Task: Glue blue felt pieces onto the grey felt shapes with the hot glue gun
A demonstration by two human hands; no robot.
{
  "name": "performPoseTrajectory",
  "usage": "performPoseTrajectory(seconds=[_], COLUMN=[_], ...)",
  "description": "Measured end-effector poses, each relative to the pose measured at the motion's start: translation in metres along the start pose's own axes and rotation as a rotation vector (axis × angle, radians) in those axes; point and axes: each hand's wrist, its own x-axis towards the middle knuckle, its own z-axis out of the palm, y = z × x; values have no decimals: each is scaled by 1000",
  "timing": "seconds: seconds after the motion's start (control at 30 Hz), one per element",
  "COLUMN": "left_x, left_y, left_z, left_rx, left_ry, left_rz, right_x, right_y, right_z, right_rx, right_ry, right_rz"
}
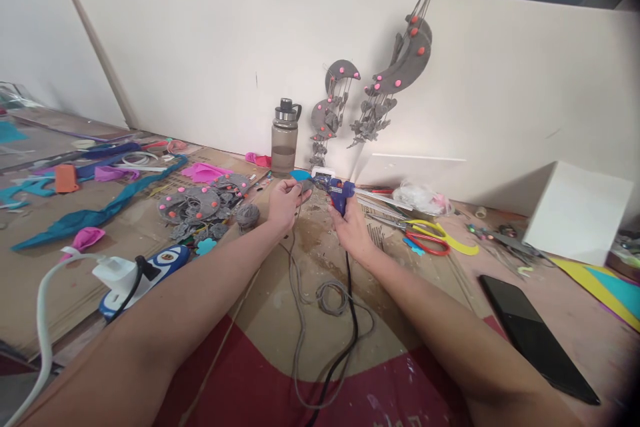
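Observation:
My left hand (283, 205) pinches a small grey felt piece (307, 185). Grey yarn (294, 263) trails down from these fingers and loops over the cardboard (270, 327). Wrapped round the handle of a blue hot glue gun (340, 195) is my right hand (354, 230). The gun's nozzle points left, close to the felt piece; I cannot tell whether they touch. Its black cord (353, 307) runs down toward me. Beside my left wrist sits a ball of grey yarn (247, 216).
Grey felt moons with pompoms (193, 205) lie left; others (407, 63) hang on the white wall. A water bottle (284, 140) stands behind my hands. Red-handled scissors (427, 242) and a phone (535, 333) lie right. A power strip (167, 263) with a plug is at left.

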Motion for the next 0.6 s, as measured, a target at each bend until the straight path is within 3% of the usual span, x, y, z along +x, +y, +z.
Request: performPoseTrajectory(seconds=[0.2, 0.6], left_x=[1, 2], left_y=[-2, -3], left_z=[-1, -3], left_rx=[1, 16], left_ry=[-15, -45], left_rz=[10, 36], right_x=[-2, -2], right_y=[-6, 2], right_z=[1, 1], right_rx=[-59, 95], right_ry=[-23, 2], right_rz=[-18, 86])
